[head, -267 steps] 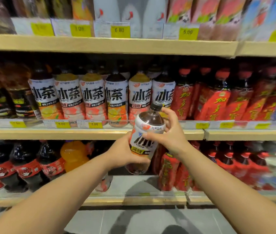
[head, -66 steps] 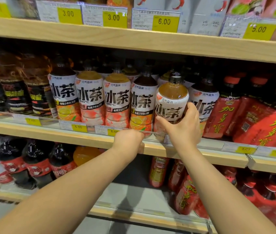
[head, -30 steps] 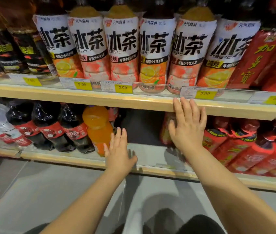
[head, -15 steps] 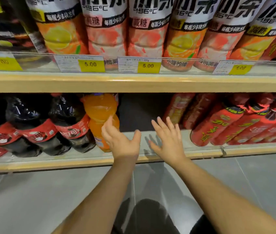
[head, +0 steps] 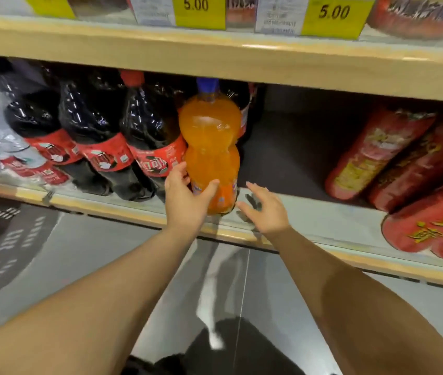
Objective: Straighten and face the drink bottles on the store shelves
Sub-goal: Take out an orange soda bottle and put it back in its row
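A large orange soda bottle (head: 211,142) with a blue cap stands at the front of the lower shelf (head: 323,212). My left hand (head: 186,198) grips its lower part, thumb across the front and fingers round the left side. My right hand (head: 265,209) hovers just right of the bottle's base, fingers spread and relaxed, holding nothing. Left of the orange bottle stand dark cola bottles (head: 150,136) with red labels.
Red-wrapped bottles (head: 377,152) lean at the right of the lower shelf, with a gap of bare shelf between them and the orange bottle. The upper shelf's wooden edge (head: 242,60) carries yellow 5.00 price tags (head: 332,16). Grey floor lies below.
My view dropped from the tea shelf to the lower shelf. My left hand closed round the orange bottle; my right hand came in beside its base.
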Demonstrator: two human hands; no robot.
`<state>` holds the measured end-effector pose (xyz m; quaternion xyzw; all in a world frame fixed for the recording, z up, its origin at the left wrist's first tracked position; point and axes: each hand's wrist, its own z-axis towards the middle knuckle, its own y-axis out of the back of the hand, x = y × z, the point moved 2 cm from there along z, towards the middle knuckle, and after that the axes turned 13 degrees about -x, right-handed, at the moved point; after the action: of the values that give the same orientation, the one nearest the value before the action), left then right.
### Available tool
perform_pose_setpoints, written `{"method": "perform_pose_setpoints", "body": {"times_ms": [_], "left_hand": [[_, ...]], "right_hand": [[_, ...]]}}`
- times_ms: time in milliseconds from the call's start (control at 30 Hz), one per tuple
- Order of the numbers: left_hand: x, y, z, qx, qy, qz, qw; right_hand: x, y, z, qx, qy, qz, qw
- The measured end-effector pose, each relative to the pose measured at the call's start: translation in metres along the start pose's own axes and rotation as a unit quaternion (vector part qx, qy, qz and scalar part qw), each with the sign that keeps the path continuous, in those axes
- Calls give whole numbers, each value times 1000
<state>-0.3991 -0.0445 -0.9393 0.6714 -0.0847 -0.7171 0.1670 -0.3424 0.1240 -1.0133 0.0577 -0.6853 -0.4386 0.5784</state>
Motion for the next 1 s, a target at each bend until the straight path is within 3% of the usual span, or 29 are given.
{"method": "perform_pose_setpoints", "body": {"times_ms": [167,367,500,767,867,1000], "left_hand": [[16,-5,-5,36,33,-49,998],[17,-1,10,52,54,-38,996],[15,3,20,97,60,-20,993],[13,0,19,109,65,-34,991],[-6,-19,15,145,24,-44,988],[-21,-48,5,116,1,-33,993]], "right_hand": [[20,-18,11,84,21,156,984],[20,-30,37,125,19,102,987],[28,-39,42,89,4,87,992],[18,-24,27,26,-6,115,993],[6,-10,23,14,-1,101,995],[-4,12,18,5,17,69,997]]}}
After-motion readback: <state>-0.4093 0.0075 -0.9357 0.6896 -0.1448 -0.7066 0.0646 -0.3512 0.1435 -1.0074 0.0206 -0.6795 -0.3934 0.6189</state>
